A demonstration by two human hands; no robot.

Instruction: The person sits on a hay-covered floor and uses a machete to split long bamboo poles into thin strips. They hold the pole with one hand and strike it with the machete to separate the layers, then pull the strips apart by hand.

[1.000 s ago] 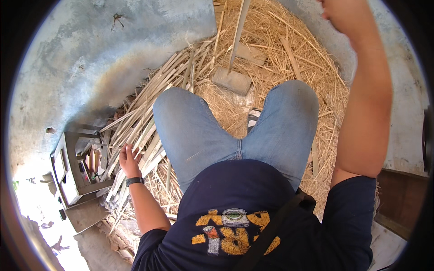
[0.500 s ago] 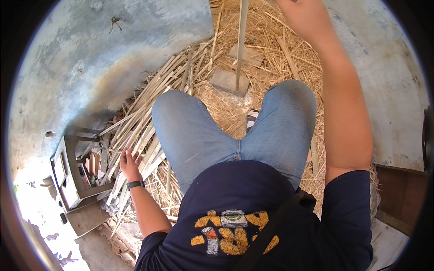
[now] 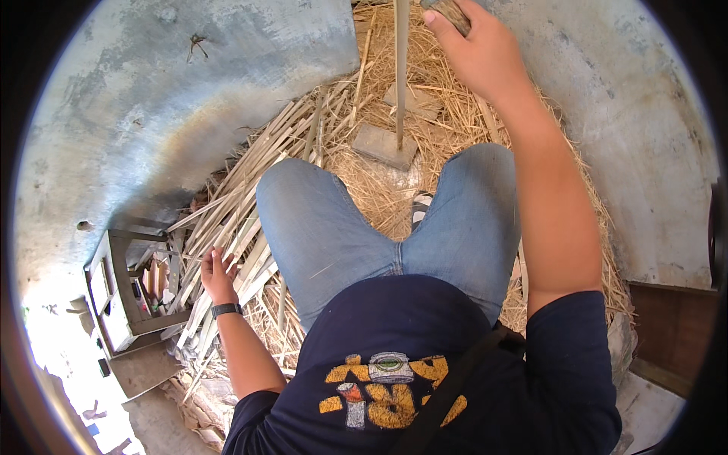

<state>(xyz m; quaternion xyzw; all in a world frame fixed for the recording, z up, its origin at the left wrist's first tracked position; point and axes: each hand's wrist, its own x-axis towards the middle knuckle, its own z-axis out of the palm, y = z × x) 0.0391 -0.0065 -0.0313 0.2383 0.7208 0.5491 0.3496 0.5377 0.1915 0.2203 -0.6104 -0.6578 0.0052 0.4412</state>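
Observation:
I sit with my knees in blue jeans over a straw-covered floor. My left hand (image 3: 216, 274), a dark band on its wrist, rests with fingers spread on a pile of pale split strips (image 3: 250, 205) at my left. Raised at the top of the view, my right hand (image 3: 485, 57) is closed around a short brownish handle (image 3: 447, 10); the rest of that tool is cut off by the frame's edge. Just left of it a thin upright stick (image 3: 400, 68) stands on a flat block (image 3: 385, 145) between my knees.
A small open wooden box (image 3: 114, 292) with a few items inside stands to the far left. Grey concrete (image 3: 152, 98) surrounds the straw (image 3: 455, 121). A dark brown board (image 3: 671, 326) lies at the right edge.
My right hand has come down and to the left, close beside the upright stick. The left hand has stayed on the strips.

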